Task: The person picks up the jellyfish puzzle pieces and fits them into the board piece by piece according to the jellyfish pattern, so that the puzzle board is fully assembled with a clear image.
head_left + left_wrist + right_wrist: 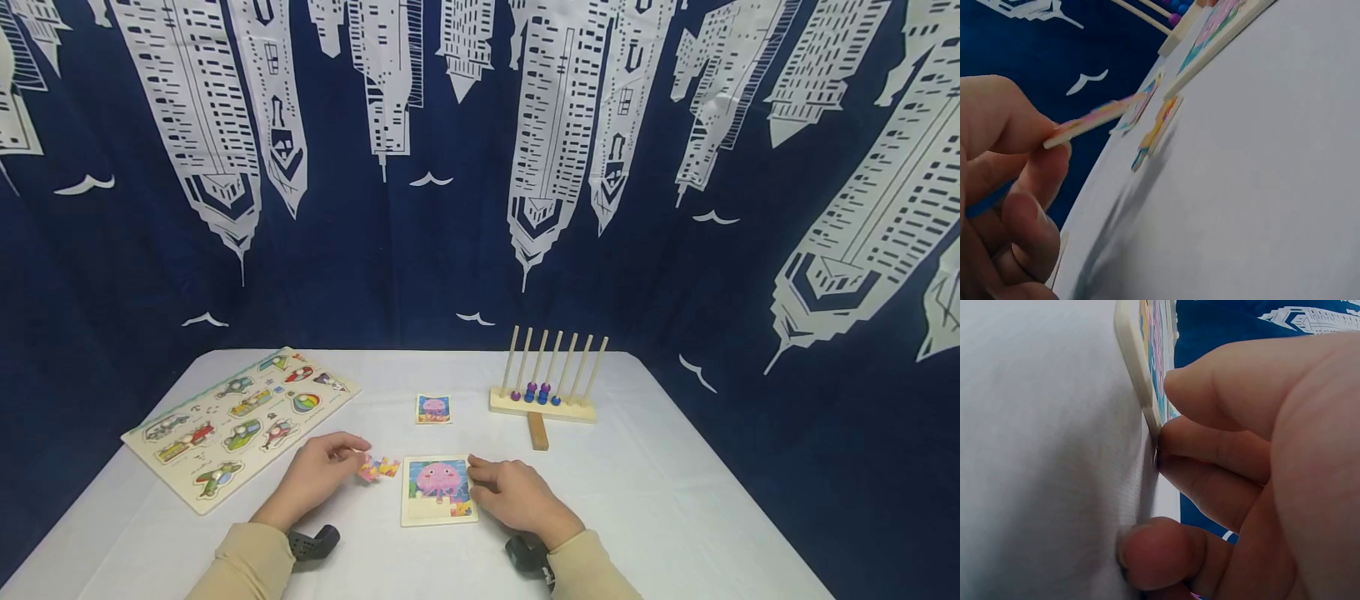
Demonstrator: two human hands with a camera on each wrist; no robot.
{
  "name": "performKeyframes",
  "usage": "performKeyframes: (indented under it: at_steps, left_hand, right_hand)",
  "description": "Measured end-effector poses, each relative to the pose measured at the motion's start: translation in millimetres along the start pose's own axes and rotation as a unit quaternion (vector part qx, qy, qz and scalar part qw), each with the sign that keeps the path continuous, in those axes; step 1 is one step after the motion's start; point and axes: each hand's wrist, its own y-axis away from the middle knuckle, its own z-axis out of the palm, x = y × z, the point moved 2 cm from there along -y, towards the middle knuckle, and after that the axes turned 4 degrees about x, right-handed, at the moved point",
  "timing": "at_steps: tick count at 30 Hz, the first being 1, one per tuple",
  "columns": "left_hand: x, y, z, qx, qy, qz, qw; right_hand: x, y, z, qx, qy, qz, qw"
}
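Note:
My left hand (322, 468) pinches a colourful jigsaw piece (1097, 119) between thumb and forefinger, tilted a little above the table. Another jigsaw piece (389, 467) lies flat on the cloth just beyond it. To the right is a square wooden puzzle board (438, 479) with a pink jellyfish picture; its lower left part shows bare wood. My right hand (517, 496) holds that board by its right side near the upper corner. In the right wrist view the forefinger meets the board's pale edge (1132, 353), with the thumb beside its face.
Behind the board lies a small jellyfish picture card (434, 409). A wooden peg rack (543, 406) with purple and blue beads stands at the back right, a brown wooden block (537, 431) before it. A large vehicle puzzle board (240, 417) lies at left on the white tablecloth (675, 517).

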Motion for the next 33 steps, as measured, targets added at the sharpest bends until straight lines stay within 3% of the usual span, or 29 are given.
performKeyframes:
  at_steps: [5,12,17,22,33]
  left_hand:
    - [18.0,9.1,13.9,-0.029,0.029,0.03,0.9987]
    - [41.7,32.8,48.2,-0.108,0.043,0.086,0.9895]
    - [44.6,40.5,65.8,-0.103,0.006,0.129,0.9862]
    - [43.4,40.6,74.6,-0.087,-0.047,0.17,0.9805]
    - [46.3,38.5,76.9,-0.076,-0.094,0.195,0.9734]
  right_hand:
    - [1,0.5,0,-0.002,0.0,0.003,1.0]
    - [3,-0.8,1,0.002,0.002,-0.001,1.0]
    - [2,-2.1,1,0.005,0.006,-0.001,1.0]
    - [2,-2.9,1,0.003,0.008,-0.005,1.0]
    - [4,-3.5,2,0.005,0.004,0.001,1.0]
